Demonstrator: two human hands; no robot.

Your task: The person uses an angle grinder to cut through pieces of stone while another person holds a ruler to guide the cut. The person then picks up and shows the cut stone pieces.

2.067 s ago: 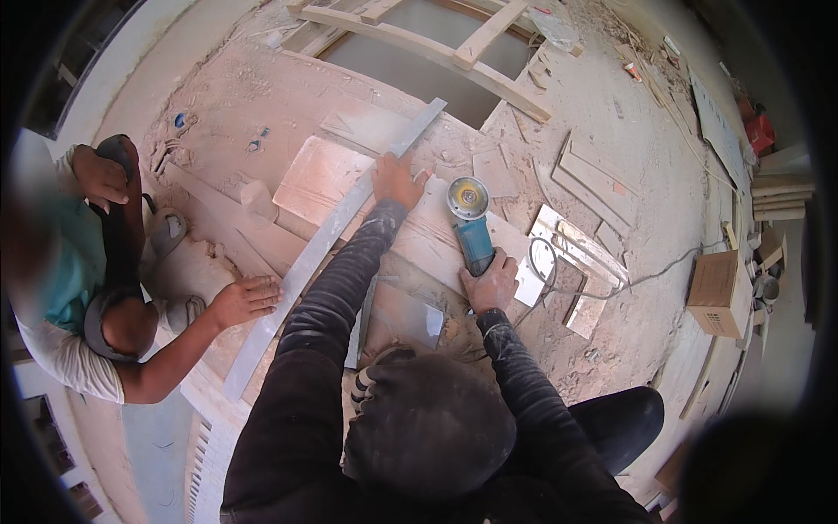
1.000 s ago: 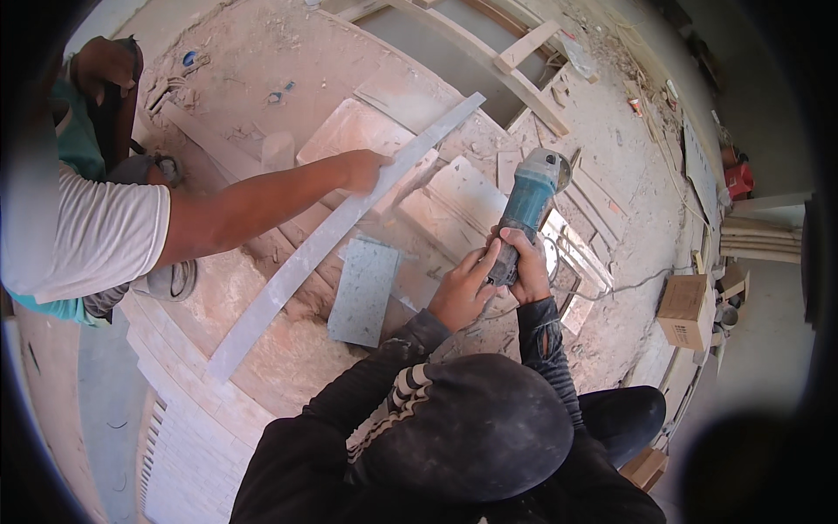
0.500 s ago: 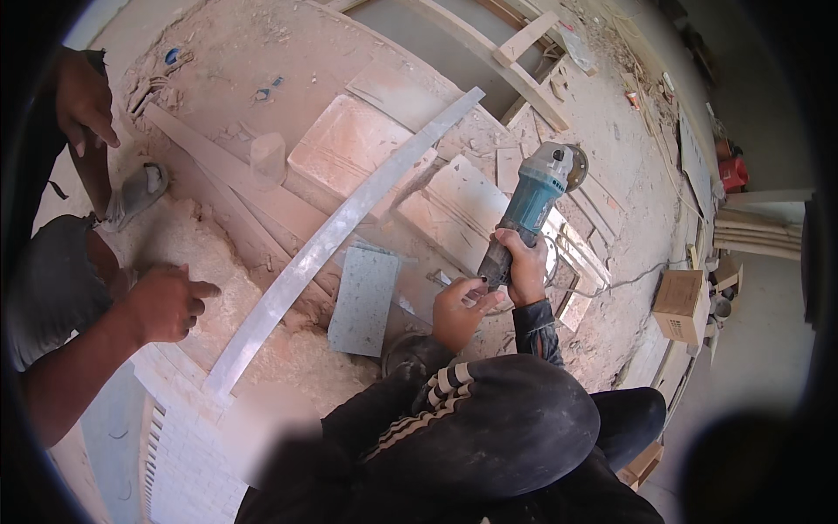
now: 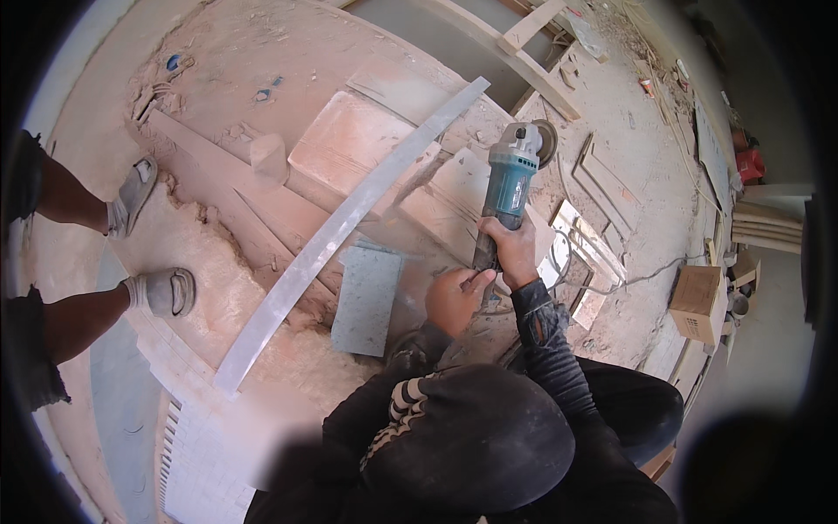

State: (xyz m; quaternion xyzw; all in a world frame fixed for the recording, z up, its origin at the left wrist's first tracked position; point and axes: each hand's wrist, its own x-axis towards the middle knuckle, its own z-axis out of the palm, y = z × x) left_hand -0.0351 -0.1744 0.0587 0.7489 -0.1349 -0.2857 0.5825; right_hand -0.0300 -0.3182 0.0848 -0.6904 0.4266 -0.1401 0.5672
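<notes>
Swinging slightly since the earlier frame, the grinder [image 4: 506, 188] is now pointing more steeply up the view. At the left, a co-worker's legs [image 4: 78, 196] are now showing down to the pale shoes [image 4: 164, 293], where that person's hands were showing before.

The right hand [image 4: 513, 249] is clamping around the grinder's dark rear grip, holding the tool up above the dusty floor, its disc [image 4: 547, 144] facing away from the person. The left hand [image 4: 454, 301] is sitting just below, its thumb reaching to the tool's rear end; whether it is gripping anything, I cannot tell.

To the left of the grinder, a long grey strip [image 4: 349, 218] is lying aslant across a pale slab [image 4: 345, 140]. A grey tile [image 4: 367, 301] is resting just beside the strip, near the left hand. A cord [image 4: 659, 273] is trailing over the floor toward a carton [image 4: 698, 303] at the right.
</notes>
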